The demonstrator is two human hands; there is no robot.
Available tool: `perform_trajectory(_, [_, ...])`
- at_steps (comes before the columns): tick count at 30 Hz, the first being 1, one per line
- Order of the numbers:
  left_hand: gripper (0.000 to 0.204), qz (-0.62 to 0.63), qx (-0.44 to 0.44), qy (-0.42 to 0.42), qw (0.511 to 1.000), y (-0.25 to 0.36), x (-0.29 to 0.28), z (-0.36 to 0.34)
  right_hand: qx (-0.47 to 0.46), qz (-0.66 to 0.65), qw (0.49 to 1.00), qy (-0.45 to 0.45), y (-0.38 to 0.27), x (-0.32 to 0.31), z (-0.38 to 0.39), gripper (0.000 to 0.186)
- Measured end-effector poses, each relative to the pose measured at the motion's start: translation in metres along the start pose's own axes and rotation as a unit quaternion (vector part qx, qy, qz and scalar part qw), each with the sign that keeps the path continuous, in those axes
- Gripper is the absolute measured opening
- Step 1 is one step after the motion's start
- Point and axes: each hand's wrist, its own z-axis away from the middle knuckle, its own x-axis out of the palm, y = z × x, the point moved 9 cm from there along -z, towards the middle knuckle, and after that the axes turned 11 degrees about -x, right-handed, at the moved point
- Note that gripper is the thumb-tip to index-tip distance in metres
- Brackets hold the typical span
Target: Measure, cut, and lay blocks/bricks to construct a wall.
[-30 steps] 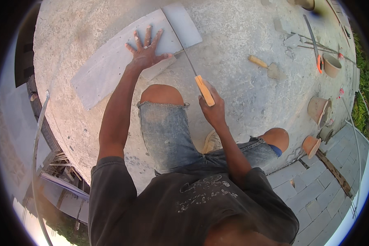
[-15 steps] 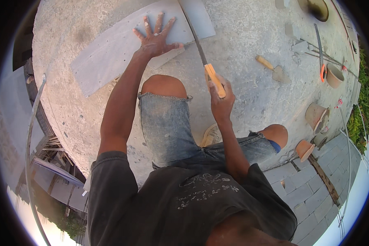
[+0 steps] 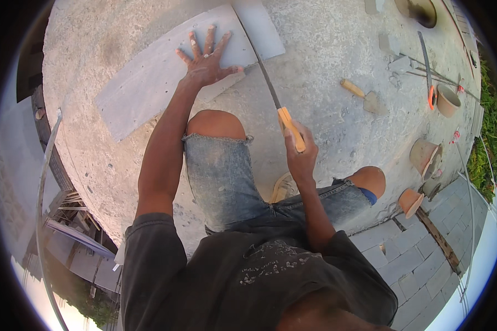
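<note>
My left hand (image 3: 205,67) lies flat with fingers spread on a long pale grey slab (image 3: 138,91), its fingers dusty with pale powder. In my right hand (image 3: 302,154) is the orange-yellow handle of a handsaw (image 3: 290,128), fingers wrapped around it. The long thin blade runs up and away to the left, across the slab toward its far right end. A short section of slab (image 3: 264,33) lies to the right of the blade. Whether the cut goes right through cannot be seen. A smaller grey piece shows along the slab's near edge, beside my left thumb.
To the right on the rough concrete lie a trowel (image 3: 366,99) with a wooden handle and another saw (image 3: 427,71) with an orange handle. Several pots, one a clay pot (image 3: 411,202), stand along the right edge. A round container (image 3: 417,11) sits at the far right.
My right hand has drawn the saw back toward me and slightly right, so less blade reaches past the slab. My left hand stays spread on the slab.
</note>
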Motion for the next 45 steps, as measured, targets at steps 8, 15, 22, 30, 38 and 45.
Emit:
perform_trajectory(8, [0.103,0.000,-0.021,0.010,1.000,0.019,-0.011,-0.015,-0.062,0.043,0.996,0.056,0.023,-0.019,-0.023,0.032])
perform_trajectory(15, [0.099,-0.018,0.004,-0.021,1.000,-0.008,-0.016,0.003,0.004,-0.024,0.999,-0.043,-0.003,-0.022,-0.018,0.031])
perform_trajectory(22, [0.084,0.021,0.014,-0.010,1.000,0.041,-0.027,0.001,0.043,0.007,0.999,0.018,0.027,-0.039,0.033,0.039])
perform_trajectory(30, [0.076,0.000,-0.048,0.087,0.995,0.002,-0.049,0.035,-0.004,0.047,0.999,-0.005,0.004,-0.054,0.071,0.045])
perform_trajectory(38, [0.071,-0.023,-0.035,0.032,0.999,0.029,-0.041,0.035,0.003,0.039,0.999,-0.032,0.011,0.029,-0.062,0.044])
perform_trajectory(45, [0.070,-0.038,-0.001,0.063,0.997,0.026,-0.059,0.041,-0.009,0.030,1.000,-0.001,0.016,-0.027,0.063,0.043])
